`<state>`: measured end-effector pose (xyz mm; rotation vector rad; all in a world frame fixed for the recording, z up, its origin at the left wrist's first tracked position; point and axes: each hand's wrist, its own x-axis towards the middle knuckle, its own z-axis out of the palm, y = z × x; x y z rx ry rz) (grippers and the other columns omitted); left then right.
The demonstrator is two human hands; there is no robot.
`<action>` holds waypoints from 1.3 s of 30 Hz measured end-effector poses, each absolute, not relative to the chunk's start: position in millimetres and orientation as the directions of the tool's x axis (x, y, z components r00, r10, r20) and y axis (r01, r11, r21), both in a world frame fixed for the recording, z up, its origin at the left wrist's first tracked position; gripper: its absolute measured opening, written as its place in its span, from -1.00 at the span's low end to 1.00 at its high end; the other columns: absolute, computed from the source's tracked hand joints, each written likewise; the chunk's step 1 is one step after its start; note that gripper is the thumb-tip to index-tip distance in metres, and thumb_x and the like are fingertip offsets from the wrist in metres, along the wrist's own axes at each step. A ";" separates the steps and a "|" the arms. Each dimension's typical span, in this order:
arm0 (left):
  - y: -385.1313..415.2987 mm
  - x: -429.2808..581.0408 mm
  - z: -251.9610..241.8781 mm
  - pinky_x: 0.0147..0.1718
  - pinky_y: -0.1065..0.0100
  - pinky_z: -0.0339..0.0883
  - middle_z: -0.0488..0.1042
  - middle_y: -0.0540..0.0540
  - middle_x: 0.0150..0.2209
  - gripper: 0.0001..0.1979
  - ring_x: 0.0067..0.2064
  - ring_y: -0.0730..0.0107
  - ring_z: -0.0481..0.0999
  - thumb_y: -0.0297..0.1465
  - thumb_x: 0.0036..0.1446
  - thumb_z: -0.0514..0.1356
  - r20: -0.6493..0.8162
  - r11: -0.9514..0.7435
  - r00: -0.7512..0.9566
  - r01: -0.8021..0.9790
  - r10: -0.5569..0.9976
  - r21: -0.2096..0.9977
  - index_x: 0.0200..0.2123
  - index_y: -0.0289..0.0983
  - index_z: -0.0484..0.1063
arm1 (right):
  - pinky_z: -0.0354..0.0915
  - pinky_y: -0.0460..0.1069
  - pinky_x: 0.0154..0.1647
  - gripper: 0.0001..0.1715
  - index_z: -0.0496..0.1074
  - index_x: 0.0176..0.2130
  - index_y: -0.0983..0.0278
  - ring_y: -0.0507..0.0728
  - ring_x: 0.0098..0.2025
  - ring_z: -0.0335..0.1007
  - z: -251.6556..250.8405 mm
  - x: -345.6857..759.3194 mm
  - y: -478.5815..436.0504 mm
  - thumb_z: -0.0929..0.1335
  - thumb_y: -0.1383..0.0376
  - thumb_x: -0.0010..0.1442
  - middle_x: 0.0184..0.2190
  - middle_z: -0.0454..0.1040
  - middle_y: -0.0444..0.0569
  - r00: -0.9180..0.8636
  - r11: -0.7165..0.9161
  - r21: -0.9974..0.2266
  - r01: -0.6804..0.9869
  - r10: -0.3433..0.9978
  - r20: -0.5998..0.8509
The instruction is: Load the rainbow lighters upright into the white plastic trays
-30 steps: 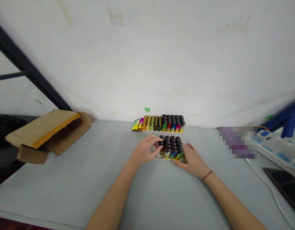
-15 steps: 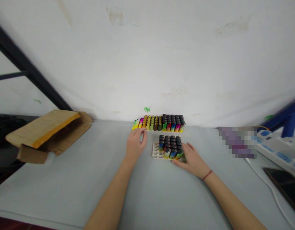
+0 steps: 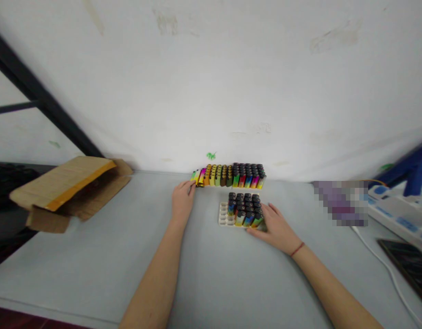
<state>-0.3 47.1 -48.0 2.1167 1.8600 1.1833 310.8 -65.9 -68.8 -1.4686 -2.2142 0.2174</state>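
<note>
My left hand [image 3: 182, 202] is at the left end of the back row. Its fingertips are pinched on the end of a green-and-yellow lighter [image 3: 194, 176] that lies beside a pink-and-yellow lighter [image 3: 201, 176]. My right hand [image 3: 276, 228] grips the right side of a white lighter tray [image 3: 223, 223], thumb at the front corner and fingers behind. Black-topped lighters [image 3: 248, 214] stand upright in the tray, while several holes on its left side show no lighter. Behind it stand upright lighters with yellowish tops [image 3: 217, 175] and a block with black tops [image 3: 249, 175].
An opened cardboard box [image 3: 83, 187] lies at the left. To the right are a blurred purple item [image 3: 337, 203], a white power strip [image 3: 396, 214], a white cable [image 3: 378, 260] and a dark phone [image 3: 406, 265]. The wall [image 3: 211, 91] rises behind the grey table [image 3: 211, 274].
My left hand has moved left, from in front of the yellowish-topped lighters to the lying lighters at the row's end. My right hand stays at the tray.
</note>
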 end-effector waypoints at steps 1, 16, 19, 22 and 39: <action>47.1 -0.2 -47.0 0.03 0.14 0.36 0.60 -0.23 -0.10 -0.70 -0.07 0.15 0.54 -0.34 0.27 0.09 0.476 -0.253 -0.047 0.799 0.878 0.546 -0.10 -0.28 0.59 | 0.05 0.41 0.34 -0.08 0.19 0.30 0.37 0.40 0.25 0.31 -69.1 311.0 -65.8 0.38 -0.11 0.19 0.20 0.39 0.33 -0.316 0.414 -0.380 0.827 0.902 0.294; 46.1 1.3 -45.8 0.00 0.16 0.37 0.52 -0.24 -0.16 -0.76 -0.12 0.17 0.51 -0.32 0.21 0.13 0.433 -0.137 -0.183 0.781 0.883 0.610 -0.18 -0.30 0.54 | 0.06 0.40 0.34 -0.09 0.22 0.27 0.39 0.40 0.24 0.32 -67.9 312.0 -65.7 0.36 -0.13 0.19 0.18 0.41 0.35 -0.321 0.411 -0.356 0.839 0.903 0.286; 46.0 0.2 -45.9 0.00 0.17 0.36 0.50 -0.23 -0.20 -0.78 -0.11 0.16 0.50 -0.31 0.23 0.10 0.432 -0.129 -0.168 0.806 0.886 0.578 -0.29 -0.28 0.50 | 0.06 0.41 0.33 -0.11 0.22 0.28 0.35 0.41 0.23 0.33 -68.2 311.6 -65.5 0.37 -0.12 0.19 0.18 0.41 0.32 -0.316 0.413 -0.361 0.836 0.901 0.298; 45.6 -2.6 -45.0 -0.04 0.16 0.37 0.49 -0.21 -0.26 -0.74 -0.14 0.14 0.49 -0.26 0.25 0.08 0.388 -0.058 -0.179 0.848 0.904 0.527 -0.37 -0.27 0.46 | 0.06 0.41 0.33 -0.10 0.22 0.28 0.35 0.41 0.23 0.34 -68.0 310.8 -65.5 0.38 -0.12 0.18 0.18 0.42 0.32 -0.314 0.412 -0.370 0.832 0.901 0.298; 36.3 -36.0 -22.7 -0.25 0.20 0.40 0.61 -0.29 -0.26 -0.74 -0.14 -0.07 0.60 -0.38 0.01 0.13 0.022 0.098 -0.107 0.962 0.994 0.254 -0.23 -0.26 0.53 | -0.04 0.37 0.38 -0.05 0.17 0.30 0.38 0.36 0.29 0.27 -54.7 304.4 -66.0 0.41 -0.09 0.15 0.26 0.33 0.34 -0.294 0.364 -0.431 0.826 0.930 0.222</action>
